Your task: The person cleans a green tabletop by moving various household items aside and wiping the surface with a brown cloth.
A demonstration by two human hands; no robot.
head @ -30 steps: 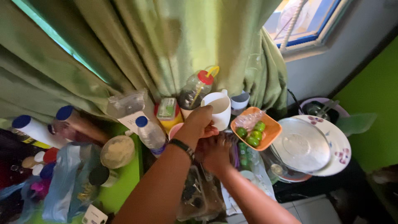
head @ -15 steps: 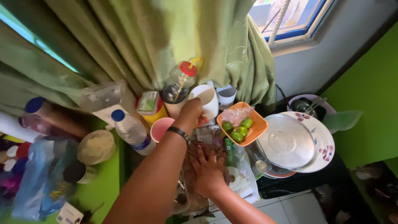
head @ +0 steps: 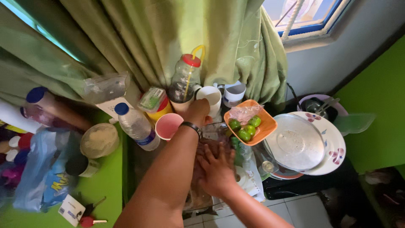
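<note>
Since a second ago I have brought the white mug [head: 209, 98] down and back; it was lifted and tilted in front of the curtain, and now it sits low among the things at the back of the counter [head: 105, 194], just beside the clear jug with the red cap [head: 184, 80] and touching or nearly touching a second white cup [head: 233, 92] on its other side. My left hand [head: 197, 112] is closed around the mug's near side, fingers wrapped, wrist with the dark band turned up. I judge the mug to be stiff ceramic, moderately heavy for its size, smooth and a bit slippery, and breakable if it knocks the jug; the handle is hidden from me, so the body under the rim is the sure place to hold it.

My right hand [head: 216, 169] lies flat, fingers spread, pressing on a crinkly clear plastic bag with dark contents [head: 198, 192]; it grips nothing.

Just beside my left wrist stands an empty pink cup [head: 168, 126], then a water bottle with a blue cap [head: 134, 126]. To the right, an orange bowl of small green limes [head: 249, 122], and further on a metal lid resting on a flowered plate [head: 333, 143]. The green curtain [head: 168, 38] hangs behind everything.
</note>
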